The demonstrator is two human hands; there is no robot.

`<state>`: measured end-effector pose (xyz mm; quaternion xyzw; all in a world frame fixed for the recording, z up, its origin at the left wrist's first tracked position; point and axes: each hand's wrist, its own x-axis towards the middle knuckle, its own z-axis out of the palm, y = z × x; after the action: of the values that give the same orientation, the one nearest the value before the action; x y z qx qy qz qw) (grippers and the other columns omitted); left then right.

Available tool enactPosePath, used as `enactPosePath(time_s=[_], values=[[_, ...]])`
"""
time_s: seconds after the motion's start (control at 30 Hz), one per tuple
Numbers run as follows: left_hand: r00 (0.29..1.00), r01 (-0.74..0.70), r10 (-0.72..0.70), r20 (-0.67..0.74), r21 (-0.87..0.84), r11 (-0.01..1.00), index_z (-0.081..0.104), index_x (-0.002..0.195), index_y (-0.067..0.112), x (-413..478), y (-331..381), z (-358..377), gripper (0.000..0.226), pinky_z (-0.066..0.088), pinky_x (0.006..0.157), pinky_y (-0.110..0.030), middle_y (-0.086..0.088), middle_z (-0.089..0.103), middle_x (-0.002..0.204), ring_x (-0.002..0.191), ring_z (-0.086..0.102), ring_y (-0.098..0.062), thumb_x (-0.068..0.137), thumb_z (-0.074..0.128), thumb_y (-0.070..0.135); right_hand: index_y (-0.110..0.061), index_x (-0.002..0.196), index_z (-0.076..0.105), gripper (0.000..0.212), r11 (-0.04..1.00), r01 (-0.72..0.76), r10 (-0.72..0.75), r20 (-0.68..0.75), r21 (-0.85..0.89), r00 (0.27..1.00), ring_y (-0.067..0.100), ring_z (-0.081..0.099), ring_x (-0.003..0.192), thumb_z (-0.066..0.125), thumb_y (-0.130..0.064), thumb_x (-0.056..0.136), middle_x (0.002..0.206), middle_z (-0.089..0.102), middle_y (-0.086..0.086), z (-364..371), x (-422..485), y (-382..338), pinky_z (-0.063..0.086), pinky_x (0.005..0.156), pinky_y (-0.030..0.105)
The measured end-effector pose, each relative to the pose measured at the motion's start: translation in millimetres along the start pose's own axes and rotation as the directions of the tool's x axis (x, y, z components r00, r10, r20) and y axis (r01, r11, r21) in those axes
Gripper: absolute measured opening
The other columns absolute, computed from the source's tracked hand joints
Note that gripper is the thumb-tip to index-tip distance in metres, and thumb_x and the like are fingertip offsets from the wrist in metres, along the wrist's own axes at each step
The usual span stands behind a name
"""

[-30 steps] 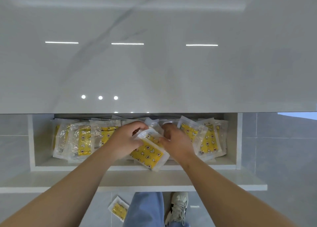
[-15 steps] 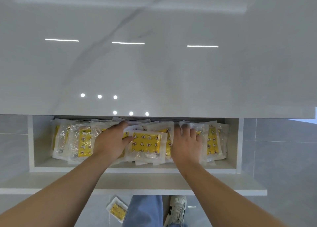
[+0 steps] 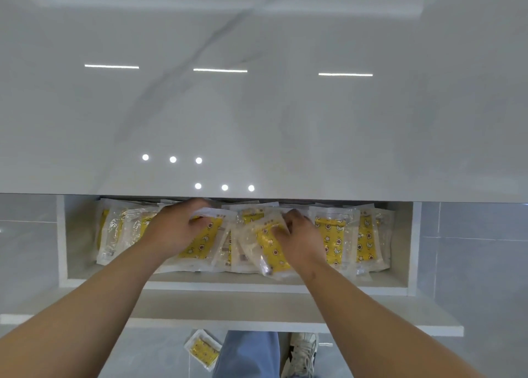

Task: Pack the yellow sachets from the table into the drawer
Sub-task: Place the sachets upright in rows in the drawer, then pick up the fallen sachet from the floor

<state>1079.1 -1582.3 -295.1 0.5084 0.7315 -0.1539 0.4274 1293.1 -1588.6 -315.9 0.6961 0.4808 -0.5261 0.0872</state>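
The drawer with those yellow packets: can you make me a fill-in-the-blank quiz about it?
The sachets in the drawer are printed ____.
A stray sachet lies on the ____ beside the shoe.
The left hand and right hand ____ grip sachets inside it.
Missing: yellow; floor; both.

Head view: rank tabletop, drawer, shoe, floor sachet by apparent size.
1. Tabletop
2. Drawer
3. Shoe and floor sachet look about alike. The frame edge cuts off the shoe, so they are left unranked.
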Motion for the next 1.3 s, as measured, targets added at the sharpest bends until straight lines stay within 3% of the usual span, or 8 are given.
enactPosePath(time_s=[0.13,0.27,0.37,0.53,0.67,0.83,1.1,1.3], values=[[0.987,0.109,-0.089,-0.132,0.151,0.983,0.054,0.121,0.018,5.9,-12.7,9.2,0.030,0.045,0.077,-0.032,-0.008,0.056,0.121,0.106,0.052,-0.028,0.093,0.052,0.029,-0.014,0.075,0.038,0.024,0.986,-0.045,0.054,-0.047,0.163,0.997,0.013,0.038,0.053,0.051,-0.020,0.094,0.064,0.043,0.000,-5.1,0.1,4.6,0.032,0.049,0.024],[0.955,0.147,-0.054,-0.290,0.310,0.939,0.059,0.112,0.009,-1.5,-13.9,17.2,0.028,0.044,0.087,-0.047,-0.018,0.048,0.124,0.115,0.042,-0.040,0.087,0.061,0.022,-0.018,0.104,0.046,0.008,0.995,-0.032,0.041,-0.092,0.095,0.995,0.020,0.052,0.067,0.046,-0.015,0.096,0.080,0.055,0.005,1.5,-5.5,4.0,0.037,0.051,0.024],[0.948,0.162,-0.032,-0.318,0.391,0.906,0.051,0.127,0.014,-5.3,-11.7,24.0,0.050,0.034,0.098,-0.054,-0.022,0.044,0.129,0.119,0.039,-0.044,0.079,0.065,0.014,-0.030,0.133,0.037,0.042,1.000,0.008,-0.008,-0.098,-0.003,0.995,0.016,0.055,0.069,0.043,-0.011,0.096,0.091,0.057,0.003,4.8,-8.2,5.3,0.040,0.048,0.023],[0.953,-0.289,0.302,-0.020,0.238,0.927,0.016,0.147,0.030,-8.0,17.2,30.0,0.083,0.017,0.114,-0.052,-0.001,0.024,0.153,0.141,0.021,-0.029,0.080,0.063,0.047,-0.023,0.128,0.046,0.039,0.987,0.089,-0.098,0.061,0.135,0.993,0.018,0.062,0.076,0.039,-0.006,0.095,0.091,0.066,0.004,7.4,-12.0,-16.4,0.054,0.069,0.030],[0.964,-0.250,0.265,0.030,0.440,0.862,0.029,0.143,0.033,-12.9,11.4,41.6,0.084,0.019,0.106,-0.066,0.002,0.032,0.150,0.140,0.027,-0.025,0.072,0.070,0.050,-0.030,0.142,0.032,0.050,0.944,0.230,-0.223,0.057,-0.235,0.973,0.024,0.052,0.118,0.040,-0.013,0.095,0.129,0.056,0.004,9.0,-15.0,-21.5,0.046,0.096,0.035],[0.957,-0.147,0.255,-0.136,0.531,0.834,0.061,0.118,0.017,-16.3,-16.2,54.8,0.081,0.027,0.089,-0.076,-0.015,0.060,0.120,0.122,0.046,-0.039,0.046,0.087,0.043,-0.037,0.148,-0.001,0.080,0.773,0.221,-0.175,0.134,-0.595,0.975,0.030,-0.001,0.146,0.053,-0.022,0.091,0.159,-0.006,-0.002,-2.0,-8.5,4.2,0.011,0.116,0.046],[0.992,-0.039,0.080,-0.100,0.364,0.931,-0.003,0.148,0.030,-30.3,-15.5,67.6,0.084,0.009,0.114,-0.058,0.000,-0.017,0.156,0.143,-0.013,-0.038,0.087,0.049,0.053,-0.040,0.147,-0.007,0.082,0.864,0.257,-0.201,0.172,-0.432,0.964,0.023,-0.013,0.146,0.053,-0.027,0.093,0.156,-0.019,-0.008,4.3,-28.3,8.5,0.032,0.110,0.042],[0.879,-0.322,0.384,-0.281,0.244,0.915,0.049,0.129,0.019,-75.9,-23.4,66.9,0.062,0.042,0.099,-0.056,-0.015,0.034,0.147,0.133,0.035,-0.040,0.073,0.074,0.019,-0.028,0.146,0.022,0.060,0.904,0.252,-0.297,-0.083,-0.346,0.951,0.022,0.016,0.143,0.049,-0.025,0.093,0.157,0.010,-0.002,14.5,-77.7,10.1,0.022,0.116,0.038]])
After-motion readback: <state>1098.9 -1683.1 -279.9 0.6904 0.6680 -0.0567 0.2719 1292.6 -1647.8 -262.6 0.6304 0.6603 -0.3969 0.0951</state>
